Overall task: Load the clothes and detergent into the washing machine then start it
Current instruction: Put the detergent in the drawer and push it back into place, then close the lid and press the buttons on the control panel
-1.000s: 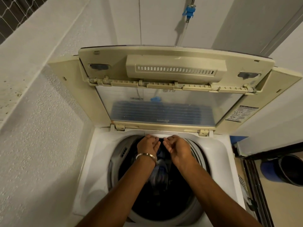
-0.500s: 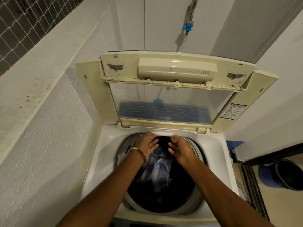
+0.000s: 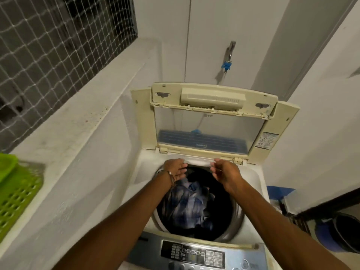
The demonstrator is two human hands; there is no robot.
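Note:
A top-loading washing machine (image 3: 259,184) stands below me with its folding lid (image 3: 212,121) raised upright at the back. Blue checked clothes (image 3: 187,205) lie inside the dark drum. My left hand (image 3: 175,169), with a metal bangle on the wrist, hovers over the drum's far left rim, fingers apart and empty. My right hand (image 3: 226,172) hovers over the far right rim, fingers loosely curled with nothing in them. The control panel (image 3: 194,254) runs along the near edge. No detergent is in view.
A green perforated basket (image 3: 17,195) sits on the ledge at left, under a netted window (image 3: 58,45). A tap with a blue fitting (image 3: 227,64) is on the wall behind. A blue bucket (image 3: 342,232) stands on the floor at right.
Both hands have lifted out of the drum and moved apart, leaving the checked clothes inside. The view has pulled back, bringing the control panel and green basket into sight.

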